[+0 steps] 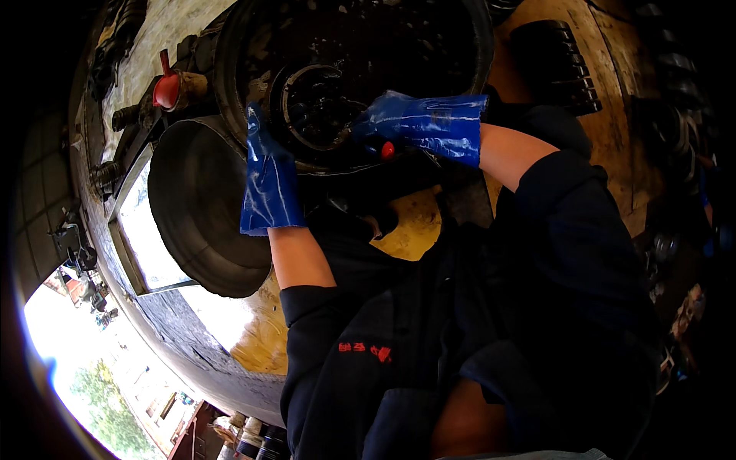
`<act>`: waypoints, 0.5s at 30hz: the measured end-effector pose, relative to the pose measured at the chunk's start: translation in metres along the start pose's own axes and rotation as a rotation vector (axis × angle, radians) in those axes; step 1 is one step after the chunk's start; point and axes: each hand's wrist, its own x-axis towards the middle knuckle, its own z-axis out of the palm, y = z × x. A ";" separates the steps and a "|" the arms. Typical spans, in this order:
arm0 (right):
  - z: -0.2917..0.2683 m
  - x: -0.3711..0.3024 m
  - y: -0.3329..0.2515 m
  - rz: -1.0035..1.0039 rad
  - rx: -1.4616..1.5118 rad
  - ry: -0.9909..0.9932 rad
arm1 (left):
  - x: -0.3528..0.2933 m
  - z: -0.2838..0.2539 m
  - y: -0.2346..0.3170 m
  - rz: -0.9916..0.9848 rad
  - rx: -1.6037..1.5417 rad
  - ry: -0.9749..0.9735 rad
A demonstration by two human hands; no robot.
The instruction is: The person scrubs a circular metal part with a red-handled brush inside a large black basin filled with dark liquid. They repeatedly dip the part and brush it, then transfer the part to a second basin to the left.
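Both my hands wear blue rubber gloves. My left hand (264,165) rests its fingers on the left edge of a greasy round hub (318,107) set inside a large dark wheel drum (245,46). My right hand (422,123) reaches in from the right and is closed on a small red-tipped tool (388,150) at the hub's lower right. The tool's body is hidden in the glove. Dark sleeves cover my upper arms.
A dark round metal pan (199,207) lies left of my left forearm, beside a shallow rectangular tray (134,245). A red funnel (165,88) sits at the upper left. A black ribbed part (556,61) lies upper right on stained ground. A yellow patch (410,226) shows below the hub.
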 end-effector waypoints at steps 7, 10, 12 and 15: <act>-0.012 -0.007 0.033 0.385 0.290 0.234 | 0.001 0.008 0.003 0.027 0.029 -0.005; -0.056 -0.002 -0.026 0.422 0.878 0.418 | -0.008 -0.016 -0.006 0.018 0.053 0.055; -0.056 -0.002 -0.018 0.255 0.950 0.593 | -0.002 0.003 -0.001 0.031 0.036 0.018; -0.047 0.026 -0.015 0.067 1.014 0.703 | -0.006 0.000 -0.003 0.023 0.048 0.027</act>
